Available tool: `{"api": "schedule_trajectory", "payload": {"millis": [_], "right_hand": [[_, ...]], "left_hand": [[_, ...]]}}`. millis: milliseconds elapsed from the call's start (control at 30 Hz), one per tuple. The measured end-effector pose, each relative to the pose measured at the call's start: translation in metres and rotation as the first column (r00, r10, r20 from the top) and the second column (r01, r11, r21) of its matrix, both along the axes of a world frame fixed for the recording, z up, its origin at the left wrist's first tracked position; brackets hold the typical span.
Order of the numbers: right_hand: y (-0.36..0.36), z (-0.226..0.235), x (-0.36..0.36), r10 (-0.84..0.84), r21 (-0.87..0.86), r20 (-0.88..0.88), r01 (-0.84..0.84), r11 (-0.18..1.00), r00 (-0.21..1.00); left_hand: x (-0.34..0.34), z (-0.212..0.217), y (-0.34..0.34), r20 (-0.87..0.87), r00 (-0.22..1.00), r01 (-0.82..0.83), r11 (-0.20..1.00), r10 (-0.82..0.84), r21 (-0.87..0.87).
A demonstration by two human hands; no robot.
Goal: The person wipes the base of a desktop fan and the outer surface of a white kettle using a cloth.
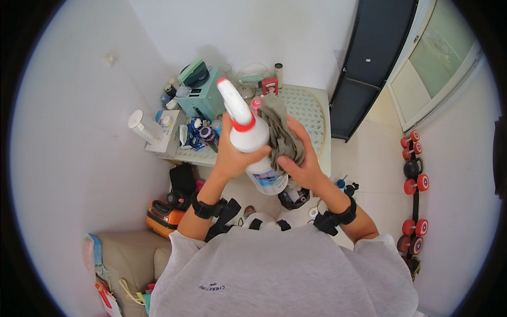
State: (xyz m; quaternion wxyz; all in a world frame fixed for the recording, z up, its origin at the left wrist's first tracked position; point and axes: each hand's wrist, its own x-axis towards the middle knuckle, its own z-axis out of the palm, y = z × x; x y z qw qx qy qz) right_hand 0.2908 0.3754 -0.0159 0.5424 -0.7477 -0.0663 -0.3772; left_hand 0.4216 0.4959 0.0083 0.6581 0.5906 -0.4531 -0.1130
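In front of my chest I hold up a white spray bottle (252, 141) with a red collar and a red-tipped nozzle, tilted so its head points up and away to the left. My left hand (231, 157) is wrapped round the bottle's body, thumb across its front. Bunched in my right hand (306, 166) is a grey-green cloth (280, 129), right against the bottle's right side. The thumb and fingers of that hand press into the folds. A pink round part (256, 102) shows between the bottle's head and the cloth; its kind is unclear.
Behind my hands stands a pale green table (309, 103) crowded with a mint-green appliance (198, 100), bottles and a white jug (145, 127). A dark cabinet (359, 95) rises at the right. Red dumbbells (416, 184) line the right wall. Below the table sits a black-lined bin (293, 198).
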Motion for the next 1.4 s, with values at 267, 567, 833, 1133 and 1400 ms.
{"api": "schedule_trajectory", "payload": {"millis": [267,567,833,1133,1400], "right_hand": [[0.03,0.011,0.03,-0.04,0.014,0.071,0.039,0.999,0.997],[0.051,0.01,0.057,-0.32,-0.387,0.411,0.481,0.787,0.854],[0.036,-0.001,0.06,-0.23,0.096,0.067,0.223,0.97,0.971],[0.036,-0.001,0.061,0.518,0.932,0.264,-0.353,0.079,0.814],[0.048,-0.04,0.057,0.81,0.995,0.084,-0.087,-0.041,0.58]], "left_hand": [[0.025,0.024,0.012,-0.136,0.98,-0.175,0.96,0.147,-0.22],[0.034,0.062,0.024,-0.207,0.969,-0.213,0.874,0.133,-0.436],[0.042,0.073,0.038,-0.025,0.986,-0.154,0.863,0.162,-0.48],[0.045,0.071,0.034,0.022,0.996,-0.06,0.832,0.087,-0.552],[0.056,0.021,0.055,-0.055,0.998,-0.003,0.898,-0.023,-0.439]]}}
